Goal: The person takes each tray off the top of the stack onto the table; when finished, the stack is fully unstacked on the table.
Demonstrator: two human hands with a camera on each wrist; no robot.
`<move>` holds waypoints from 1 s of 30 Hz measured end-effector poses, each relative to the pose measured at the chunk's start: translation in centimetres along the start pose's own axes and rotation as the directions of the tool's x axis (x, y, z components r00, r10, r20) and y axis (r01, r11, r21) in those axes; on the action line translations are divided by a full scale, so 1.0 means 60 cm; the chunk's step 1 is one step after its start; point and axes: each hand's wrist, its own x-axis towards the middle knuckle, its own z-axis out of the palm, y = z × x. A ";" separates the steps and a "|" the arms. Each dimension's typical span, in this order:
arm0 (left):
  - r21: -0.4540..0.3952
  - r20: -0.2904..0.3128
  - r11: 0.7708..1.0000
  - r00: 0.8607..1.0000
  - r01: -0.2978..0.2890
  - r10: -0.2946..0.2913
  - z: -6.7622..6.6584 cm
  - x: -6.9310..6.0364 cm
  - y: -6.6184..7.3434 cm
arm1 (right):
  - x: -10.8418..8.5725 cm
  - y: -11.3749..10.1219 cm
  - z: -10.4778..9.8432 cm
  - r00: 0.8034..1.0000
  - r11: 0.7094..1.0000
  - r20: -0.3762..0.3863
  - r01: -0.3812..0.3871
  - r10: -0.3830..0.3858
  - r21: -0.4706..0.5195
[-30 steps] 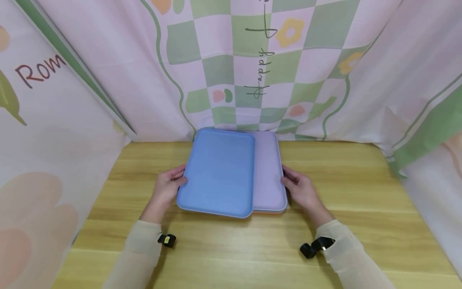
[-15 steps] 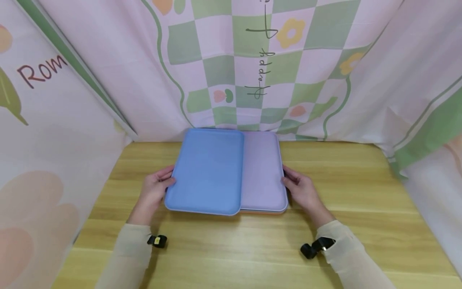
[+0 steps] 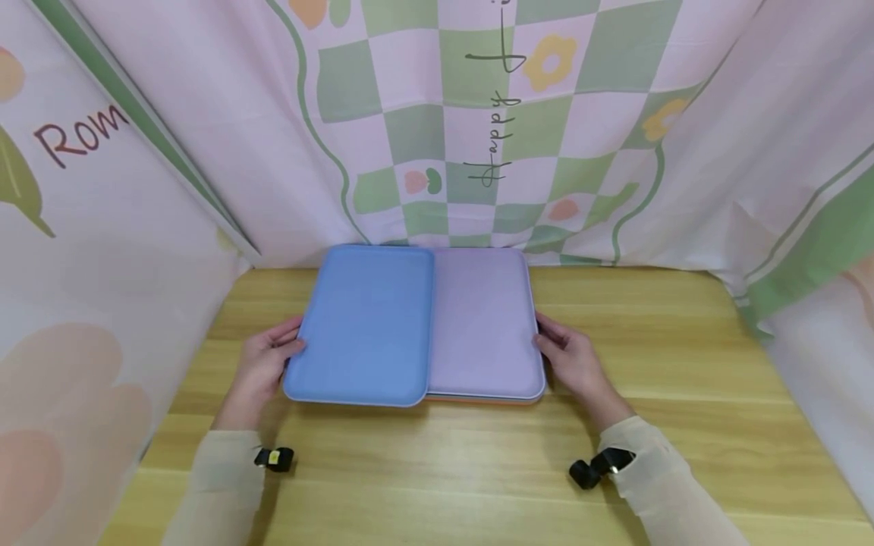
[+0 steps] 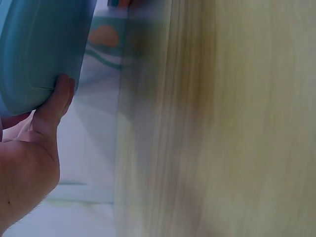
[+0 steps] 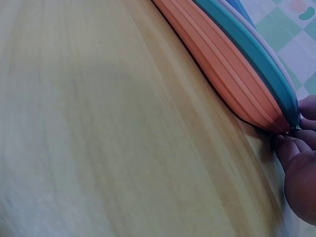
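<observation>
Blue tray [image 3: 362, 326], left hand [image 3: 261, 360] pinching its nine-o'clock edge, seems mid-unstacking, needing level support; right hand [image 3: 572, 362] grips lilac-topped stack [image 3: 486, 326] at three o'clock.

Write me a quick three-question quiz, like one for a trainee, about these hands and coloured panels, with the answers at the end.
1. True or false: in the head view, the blue panel partly covers the lavender panel.
2. Multiple choice: in the right wrist view, which colour lies between the lavender panel and the orange layer? A) yellow B) teal C) white
3. Fill in the blank: the person's ___ hand grips the blue panel's outer edge.

Key:
1. True.
2. B, the teal layer.
3. Left; the left hand grips it.
</observation>
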 end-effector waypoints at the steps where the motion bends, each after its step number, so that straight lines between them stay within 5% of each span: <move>1: -0.003 -0.002 1.000 1.000 0.002 -0.002 -0.004 0.000 -0.001 | 0.000 0.001 0.000 1.000 1.000 -0.002 0.000 0.000 -0.002; 20: -0.067 -0.050 0.998 0.998 0.019 -0.023 -0.076 0.012 -0.026 | 0.001 0.002 -0.003 1.000 1.000 0.000 -0.005 0.005 -0.011; 30: -0.034 -0.067 0.998 0.997 0.045 -0.047 -0.109 0.017 -0.035 | 0.002 0.001 -0.003 1.000 1.000 0.006 -0.004 0.004 0.020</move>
